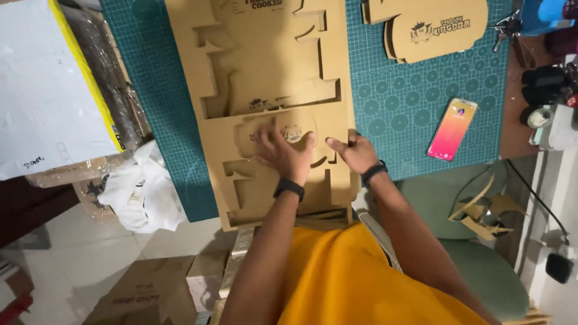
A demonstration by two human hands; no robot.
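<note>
A large brown cardboard sheet (pixel 271 66) with several die-cut openings lies on the green cutting mat (pixel 409 102). My left hand (pixel 282 153) presses flat on a rounded cut piece (pixel 283 129) still sitting in the sheet, fingers spread. At the sheet's right edge my right hand (pixel 356 151) rests just beside it, fingers partly curled, gripping nothing that I can see. Both wrists wear dark bands.
A stack of cut cardboard shapes (pixel 430 27) lies at the mat's far right. A pink-screened phone (pixel 453 129) lies on the mat. White board with a yellow edge (pixel 54 90) and white cloth (pixel 141 186) are left. Cardboard scraps (pixel 481 210) sit on a green seat.
</note>
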